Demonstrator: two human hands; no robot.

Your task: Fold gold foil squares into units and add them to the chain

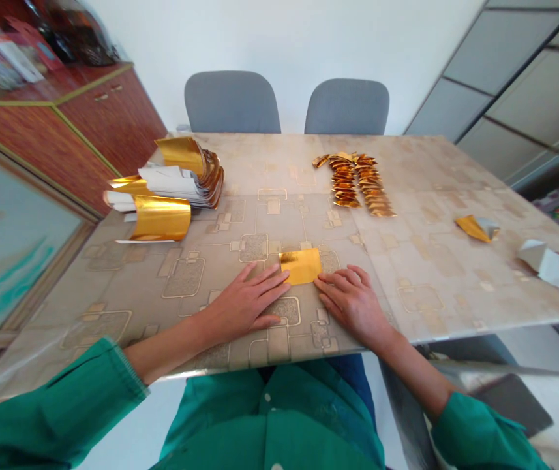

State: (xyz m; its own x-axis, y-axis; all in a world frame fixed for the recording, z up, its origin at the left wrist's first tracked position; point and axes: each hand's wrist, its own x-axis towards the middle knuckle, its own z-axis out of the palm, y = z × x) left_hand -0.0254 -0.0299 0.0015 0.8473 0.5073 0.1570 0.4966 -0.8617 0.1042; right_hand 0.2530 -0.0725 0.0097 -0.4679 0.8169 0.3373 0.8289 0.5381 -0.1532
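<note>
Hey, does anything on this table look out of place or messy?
Yes: the gold-backed sheets at the left curl upward rather than lying flat, in an untidy pile. Also, a loose white folded piece sits near the table's edge, away from the neat rows of gold folded pieces.

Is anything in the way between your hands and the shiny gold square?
Nothing visible is in the way. The left hand and the right hand already touch the edges of the gold foil square with their fingertips, and it lies flat on the patterned table cover.
</note>
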